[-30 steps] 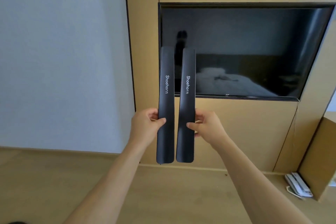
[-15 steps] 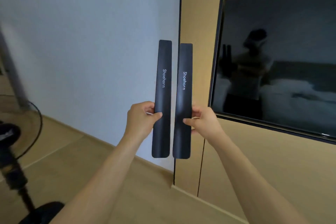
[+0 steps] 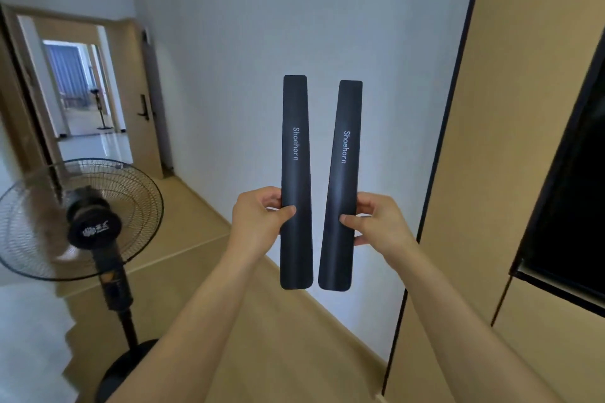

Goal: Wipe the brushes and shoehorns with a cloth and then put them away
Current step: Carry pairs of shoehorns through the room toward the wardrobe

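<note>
Holding is observed at both hands: two black shoehorns are kept upright in mid-air in front of a white wall [image 3: 262,26], carried by nothing but the hands. The left shoehorn [image 3: 295,180] is pinched by the left hand [image 3: 258,219], thumb across the front face, fingers curled behind its left edge. The right shoehorn [image 3: 342,183] is pinched by the right hand [image 3: 379,222] in mirrored fashion, thumb on the front, fingers behind the right edge. Each grip is placed below the middle of the blade. "Shoehorn" is printed lengthwise in pale letters on both. The left one is held near vertical; the right one is tilted slightly, its top leaning right. The two are side by side, not touching, the gap narrowest at the rounded lower ends. A running pedestal fan [image 3: 82,219] is seen at lower left on the wooden floor [image 3: 203,271]. An open doorway [image 3: 75,88] is noted at far left. Tan wood panelling [image 3: 484,173] and a dark screen edge [image 3: 576,206] are recorded at right.
</note>
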